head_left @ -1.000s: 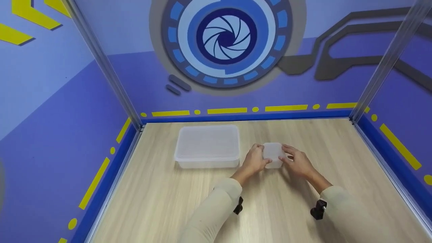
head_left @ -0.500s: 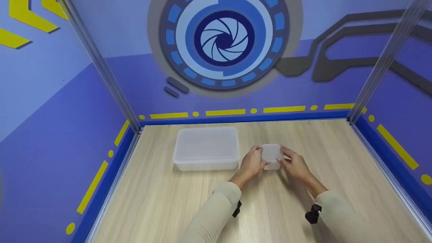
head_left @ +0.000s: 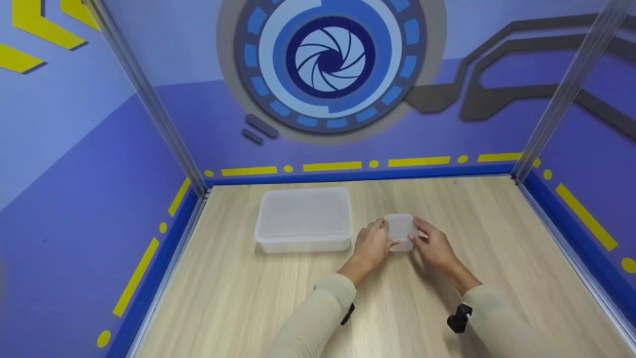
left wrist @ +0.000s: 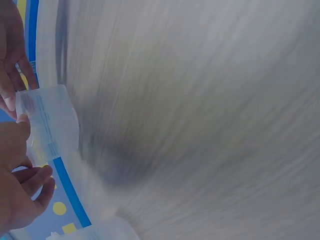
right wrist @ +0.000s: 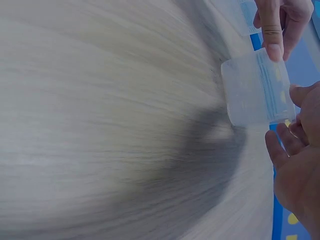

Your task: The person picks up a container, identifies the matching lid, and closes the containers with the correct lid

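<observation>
A small, square, translucent plastic food container (head_left: 400, 227) with a frosted lid stands on the table in the head view. My left hand (head_left: 371, 244) grips its left side, with the thumb (right wrist: 273, 47) at the front near the lid's edge. From the other side my right hand (head_left: 435, 243) holds it, thumb at the front right corner and fingers along the right edge. Both wrist views show the container's clear side wall between the two hands. To the left of my left hand stands a larger, rectangular translucent container (head_left: 304, 216) with its lid on.
The wood-grain table (head_left: 238, 308) is bounded by a blue-purple back wall (head_left: 194, 124) and side walls, with metal posts (head_left: 149, 99) at the corners. The large container's right side is close to my left hand.
The head view has tilted slightly, shifting everything a little. My left thumb has moved slightly lower on the small container's front. The right hand keeps its hold, and both containers stay in place.
</observation>
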`<action>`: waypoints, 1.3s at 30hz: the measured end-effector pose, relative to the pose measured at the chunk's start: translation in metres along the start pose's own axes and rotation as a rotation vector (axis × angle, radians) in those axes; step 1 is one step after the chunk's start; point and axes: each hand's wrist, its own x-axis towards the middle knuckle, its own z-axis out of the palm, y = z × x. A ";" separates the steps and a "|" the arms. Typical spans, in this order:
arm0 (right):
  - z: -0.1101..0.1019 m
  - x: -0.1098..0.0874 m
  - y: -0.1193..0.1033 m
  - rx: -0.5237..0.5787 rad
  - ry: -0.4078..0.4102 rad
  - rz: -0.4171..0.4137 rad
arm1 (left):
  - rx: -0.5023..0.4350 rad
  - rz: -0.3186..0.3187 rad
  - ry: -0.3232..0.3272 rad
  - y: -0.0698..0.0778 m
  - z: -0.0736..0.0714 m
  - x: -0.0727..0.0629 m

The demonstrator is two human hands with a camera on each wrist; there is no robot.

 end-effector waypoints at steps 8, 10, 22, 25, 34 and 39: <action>0.000 0.001 -0.002 -0.061 0.004 -0.030 | -0.047 -0.019 0.006 -0.004 0.001 0.001; 0.000 0.000 -0.003 -0.092 0.005 -0.041 | -0.075 -0.026 0.000 -0.004 0.000 0.001; -0.019 0.012 -0.021 -0.400 -0.057 -0.133 | -0.115 -0.062 -0.122 0.003 -0.023 0.009; -0.024 0.013 -0.028 -0.414 -0.095 -0.140 | -0.112 -0.050 -0.153 0.002 -0.032 0.008; -0.045 0.014 -0.063 -0.457 -0.251 -0.146 | -0.107 0.076 -0.313 -0.018 -0.084 0.006; -0.059 0.017 -0.090 -0.441 -0.313 -0.156 | -0.153 0.117 -0.382 -0.036 -0.123 0.004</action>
